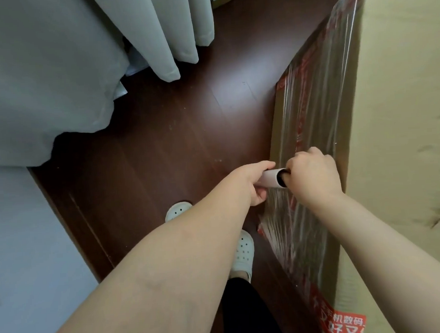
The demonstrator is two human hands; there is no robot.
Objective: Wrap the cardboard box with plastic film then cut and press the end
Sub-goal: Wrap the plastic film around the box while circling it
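A large cardboard box (401, 109) with red printed tape stands on the floor at the right. Clear plastic film (320, 103) is stretched along its left side and hangs creased below the roll. A white film roll (272, 180) lies crosswise against that side. My left hand (256, 182) grips the roll's left end. My right hand (312, 176) holds the right end, with fingers curled into the open core.
Dark wooden floor (161, 144) lies left of the box. Grey curtains (154, 28) hang at the back left, and grey bedding (40, 74) drapes over the left. My feet in white perforated clogs (242, 252) stand close to the box.
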